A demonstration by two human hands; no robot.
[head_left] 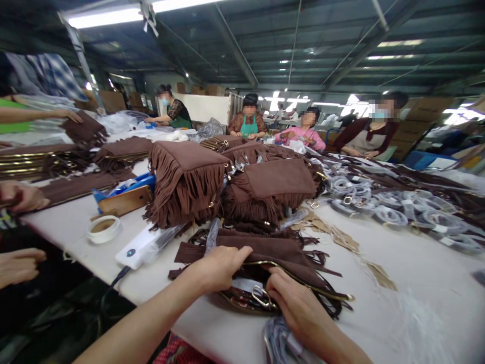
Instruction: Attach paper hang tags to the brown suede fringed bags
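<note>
A brown fringed bag (257, 247) lies before me on the white table, its gold zip open. My left hand (223, 268) is closed on the upper lip of the opening, thumb along the outside. At the right part of the opening, my right hand (286, 290) has its fingers curled in at the bag's edge; the fingertips are partly hidden inside. A gold metal clasp (261, 297) sits right beside these fingers. Between the hands a white label (245, 285) shows in the opening. A plastic-wrapped strap coil (278, 338) rests just below my right hand.
Stacked fringed bags (189, 162) rise behind. At left are a tape roll (104, 230), a phone (127, 200) and a white corded device (132, 253). Wrapped strap coils (390, 215) and paper tags (381, 275) lie right. Co-workers sit around; another person's hand (20, 265) is at left.
</note>
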